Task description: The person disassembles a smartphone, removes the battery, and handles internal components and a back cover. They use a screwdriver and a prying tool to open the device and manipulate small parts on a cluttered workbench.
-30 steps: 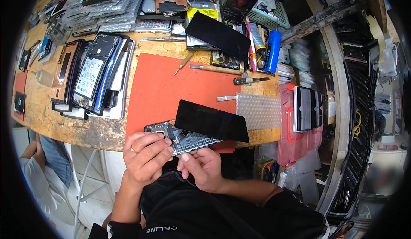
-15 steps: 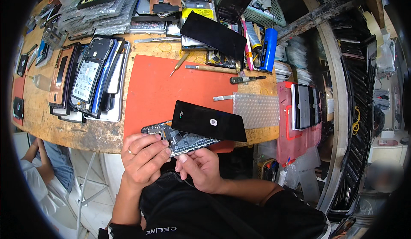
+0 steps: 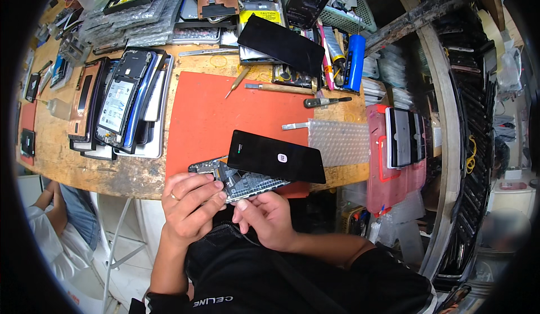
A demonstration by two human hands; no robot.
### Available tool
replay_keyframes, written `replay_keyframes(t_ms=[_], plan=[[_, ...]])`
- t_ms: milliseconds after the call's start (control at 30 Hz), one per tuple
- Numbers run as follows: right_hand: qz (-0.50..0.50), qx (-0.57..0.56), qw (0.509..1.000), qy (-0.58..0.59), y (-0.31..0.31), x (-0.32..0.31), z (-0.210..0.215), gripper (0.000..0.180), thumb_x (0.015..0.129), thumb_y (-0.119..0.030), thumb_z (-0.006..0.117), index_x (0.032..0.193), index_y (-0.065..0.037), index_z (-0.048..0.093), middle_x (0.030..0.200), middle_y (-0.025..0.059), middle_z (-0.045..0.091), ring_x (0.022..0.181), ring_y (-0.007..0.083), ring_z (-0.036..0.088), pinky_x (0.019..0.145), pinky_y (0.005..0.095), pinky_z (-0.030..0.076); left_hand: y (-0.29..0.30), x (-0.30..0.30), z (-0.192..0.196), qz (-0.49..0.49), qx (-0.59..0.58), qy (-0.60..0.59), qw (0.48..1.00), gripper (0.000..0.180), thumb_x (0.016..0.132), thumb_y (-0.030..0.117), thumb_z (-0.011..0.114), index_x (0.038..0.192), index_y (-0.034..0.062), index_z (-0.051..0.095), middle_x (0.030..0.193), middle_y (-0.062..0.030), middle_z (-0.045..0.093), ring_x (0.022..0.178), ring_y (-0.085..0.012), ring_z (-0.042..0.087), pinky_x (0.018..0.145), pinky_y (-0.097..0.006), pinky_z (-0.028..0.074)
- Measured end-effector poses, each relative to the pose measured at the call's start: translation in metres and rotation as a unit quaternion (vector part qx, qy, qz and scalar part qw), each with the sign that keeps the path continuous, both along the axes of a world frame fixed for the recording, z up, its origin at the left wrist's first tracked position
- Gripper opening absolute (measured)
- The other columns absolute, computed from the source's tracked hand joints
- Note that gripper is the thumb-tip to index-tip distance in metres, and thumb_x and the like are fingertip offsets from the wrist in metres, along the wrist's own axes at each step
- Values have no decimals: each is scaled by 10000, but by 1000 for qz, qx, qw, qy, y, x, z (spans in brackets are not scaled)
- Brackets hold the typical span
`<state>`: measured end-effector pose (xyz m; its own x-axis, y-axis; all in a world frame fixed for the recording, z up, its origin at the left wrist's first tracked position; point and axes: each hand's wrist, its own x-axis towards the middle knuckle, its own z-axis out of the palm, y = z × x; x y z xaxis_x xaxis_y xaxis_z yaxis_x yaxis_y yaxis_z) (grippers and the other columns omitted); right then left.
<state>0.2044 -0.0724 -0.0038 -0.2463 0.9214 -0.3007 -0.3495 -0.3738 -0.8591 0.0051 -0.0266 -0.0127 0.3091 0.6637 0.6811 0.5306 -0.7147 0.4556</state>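
Observation:
An opened phone body (image 3: pixel 247 184) with its inner parts exposed is tilted over the near edge of the orange mat (image 3: pixel 208 106). My left hand (image 3: pixel 194 204), a ring on one finger, is closed on the left end of that body. At its near long edge, my right hand (image 3: pixel 267 218) pinches with thumb and fingers. A black phone screen (image 3: pixel 275 155) lies slanted over the far side of the body, a small white logo lit on it. The link between screen and body is hidden under the panel.
Stacked phone parts (image 3: pixel 121 100) stand left on the wooden bench (image 3: pixel 56 156). Beyond the mat are a screwdriver (image 3: pixel 237 82), a wood-handled tool (image 3: pixel 278 88), another black panel (image 3: pixel 281 44) and a blue cylinder (image 3: pixel 354 64). Bubble wrap (image 3: pixel 337 141) and a red case (image 3: pixel 388 190) lie right.
Both hands keep their grip on the phone body, and the lit screen stays over it. The whole view has shifted slightly; little else differs.

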Motion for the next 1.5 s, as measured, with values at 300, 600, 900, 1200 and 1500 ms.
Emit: replay_keyframes(t_ms=[300,600,900,1200,1500], plan=[[225,280,912,-197,14,39,51,132,964,-30,747,1088,14,748,851,92,740,715,185,700,685,311,561,-4,-10,13,77,-30,68,994,297,826,99,792,1121,68,772,1182,-124,768,1102,-347,729,945,-500,536],[149,388,777,-473,68,89,86,668,812,-160,907,1397,8,630,1305,196,660,1178,385,633,1020,455,514,-12,-2,14,52,-6,6,999,281,737,-11,756,1014,34,768,929,-76,739,813,-254,726,727,-377,536],[67,385,771,-503,64,127,62,697,764,-144,928,1389,3,655,1340,194,650,1216,398,622,1059,466,504,-17,6,17,57,-17,23,998,278,722,-35,758,994,23,767,911,-80,741,780,-258,720,711,-375,540],[118,379,744,-537,62,154,55,861,735,-228,942,1489,-35,573,1402,149,622,1304,367,559,1125,478,436,-13,11,26,49,-35,61,996,267,783,-92,696,1042,-31,722,915,-157,721,834,-339,702,766,-430,542],[102,410,754,-503,58,157,38,934,722,-193,950,1542,-52,526,1403,139,592,1295,339,559,1105,489,417,0,25,41,94,-132,170,972,621,800,146,838,1380,-8,676,1390,-229,641,1286,-431,598,1116,-521,458]])
